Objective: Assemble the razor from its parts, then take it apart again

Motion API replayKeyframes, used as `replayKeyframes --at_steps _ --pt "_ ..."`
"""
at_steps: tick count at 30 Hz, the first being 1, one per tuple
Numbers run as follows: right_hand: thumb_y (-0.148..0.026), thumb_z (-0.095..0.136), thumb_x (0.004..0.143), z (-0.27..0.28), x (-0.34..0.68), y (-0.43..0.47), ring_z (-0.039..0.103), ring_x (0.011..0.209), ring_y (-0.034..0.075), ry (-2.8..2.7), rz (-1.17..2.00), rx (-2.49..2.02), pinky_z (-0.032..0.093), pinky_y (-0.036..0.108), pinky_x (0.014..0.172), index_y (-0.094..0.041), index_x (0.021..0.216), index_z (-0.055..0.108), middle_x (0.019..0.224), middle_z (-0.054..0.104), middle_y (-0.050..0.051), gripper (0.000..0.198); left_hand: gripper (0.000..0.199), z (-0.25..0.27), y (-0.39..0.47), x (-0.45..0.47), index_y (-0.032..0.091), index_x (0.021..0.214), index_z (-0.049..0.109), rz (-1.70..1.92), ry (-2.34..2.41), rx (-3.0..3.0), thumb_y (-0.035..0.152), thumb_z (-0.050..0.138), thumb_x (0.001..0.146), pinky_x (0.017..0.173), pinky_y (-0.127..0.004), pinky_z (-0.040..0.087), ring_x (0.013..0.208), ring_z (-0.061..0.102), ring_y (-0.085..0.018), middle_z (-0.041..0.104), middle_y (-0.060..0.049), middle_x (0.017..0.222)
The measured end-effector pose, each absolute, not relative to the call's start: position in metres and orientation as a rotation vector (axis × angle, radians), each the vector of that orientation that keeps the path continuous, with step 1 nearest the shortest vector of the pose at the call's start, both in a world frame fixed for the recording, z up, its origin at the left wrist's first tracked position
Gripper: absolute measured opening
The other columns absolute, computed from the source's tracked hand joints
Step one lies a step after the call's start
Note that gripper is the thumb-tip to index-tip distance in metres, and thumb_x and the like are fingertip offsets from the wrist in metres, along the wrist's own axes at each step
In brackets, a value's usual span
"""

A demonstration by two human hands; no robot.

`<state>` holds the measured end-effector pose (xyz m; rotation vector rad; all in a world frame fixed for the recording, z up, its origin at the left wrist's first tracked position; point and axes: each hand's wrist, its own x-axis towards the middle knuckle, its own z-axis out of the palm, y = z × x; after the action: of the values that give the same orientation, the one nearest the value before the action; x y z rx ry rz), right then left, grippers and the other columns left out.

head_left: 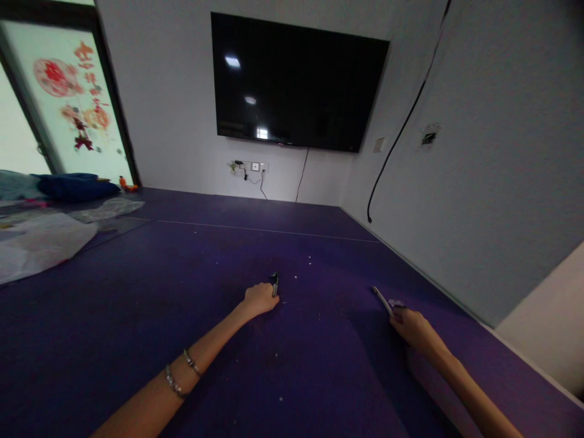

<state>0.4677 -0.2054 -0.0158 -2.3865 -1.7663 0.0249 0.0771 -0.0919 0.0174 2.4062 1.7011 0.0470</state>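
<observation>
In the head view, my left hand [261, 299] is closed around a small tool [275, 284] with a dark bent head and a silvery handle, its exact kind unclear. It is low over the purple surface [219, 359], near the middle. Further right, my right hand [413, 327] grips a slim, pale, stick-like object [382, 299] that points up and to the left. Its lower end is hidden in the fingers. Beside those fingers shows a small clear, crinkled bit [396, 303], too small to name. Small white specks [295, 277] are scattered between and ahead of the hands.
White plastic sheeting [50, 243] and a dark blue cloth bundle [77, 187] lie at the left. A small orange object [128, 185] is beside the bundle. A black cable [401, 131] hangs along the right wall. A television [296, 79] is mounted above wall sockets [254, 166].
</observation>
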Motion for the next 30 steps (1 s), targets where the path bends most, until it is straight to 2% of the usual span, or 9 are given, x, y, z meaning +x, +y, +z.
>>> replayKeyframes --at_steps 5,9,12,15,18,23,30 --pt "-0.024 0.044 0.077 -0.018 0.465 -0.202 0.064 0.075 0.023 -1.764 -0.026 -2.351 0.039 0.025 0.061 -0.015 0.078 0.066 0.079 0.068 0.011 0.024 0.035 0.017 -0.094 0.079 0.016 0.087 0.065 0.041 1.693 2.417 0.041 0.042 0.08 0.074 -0.037 0.048 0.088 0.063 -0.026 0.066 -0.013 0.092" --pt "-0.023 0.044 0.076 -0.009 0.444 -0.198 0.062 0.064 0.02 -1.758 -0.034 -2.26 0.037 0.024 0.056 -0.015 0.069 0.067 0.068 0.067 0.008 0.025 0.037 0.017 -0.094 0.079 0.016 0.087 0.065 0.044 1.685 2.426 0.045 0.042 0.08 0.074 -0.037 0.048 0.088 0.063 -0.026 0.066 -0.013 0.092" --pt "-0.025 0.041 0.077 0.001 0.413 -0.19 0.06 0.057 0.018 -1.814 0.005 -2.151 0.034 0.023 0.053 -0.015 0.064 0.067 0.059 0.065 0.006 0.03 0.041 0.015 -0.094 0.078 0.016 0.084 0.065 0.064 1.669 2.434 0.048 0.039 0.081 0.073 -0.037 0.048 0.087 0.063 -0.027 0.067 -0.013 0.09" --pt "-0.024 0.041 0.076 0.008 0.369 -0.179 0.061 0.06 0.017 -1.824 0.093 -2.025 0.034 0.022 0.053 -0.014 0.068 0.068 0.062 0.066 0.005 0.03 0.043 0.014 -0.095 0.077 0.017 0.085 0.065 0.085 1.669 2.443 0.049 0.037 0.083 0.073 -0.037 0.048 0.087 0.064 -0.027 0.067 -0.012 0.09" --pt "-0.02 0.043 0.075 0.012 0.32 -0.171 0.061 0.057 0.015 -1.887 0.152 -1.936 0.033 0.02 0.05 -0.015 0.064 0.068 0.057 0.064 0.004 0.027 0.042 0.014 -0.096 0.078 0.017 0.089 0.065 0.091 1.701 2.438 0.046 0.036 0.084 0.073 -0.036 0.048 0.088 0.063 -0.026 0.066 -0.012 0.094" --pt "-0.016 0.049 0.073 0.012 0.257 -0.155 0.061 0.058 0.014 -1.962 0.208 -1.895 0.037 0.02 0.054 -0.015 0.064 0.068 0.062 0.067 0.005 0.02 0.04 0.016 -0.099 0.079 0.017 0.09 0.064 0.069 1.724 2.442 0.045 0.036 0.085 0.073 -0.034 0.047 0.09 0.063 -0.026 0.067 -0.012 0.096" --pt "-0.021 0.053 0.075 0.004 0.23 -0.133 0.065 0.076 0.02 -1.94 0.136 -1.981 0.042 0.022 0.065 -0.012 0.074 0.068 0.078 0.069 0.012 0.017 0.037 0.018 -0.101 0.079 0.017 0.095 0.063 0.05 1.722 2.453 0.042 0.038 0.084 0.073 -0.034 0.048 0.091 0.062 -0.027 0.066 -0.012 0.099"
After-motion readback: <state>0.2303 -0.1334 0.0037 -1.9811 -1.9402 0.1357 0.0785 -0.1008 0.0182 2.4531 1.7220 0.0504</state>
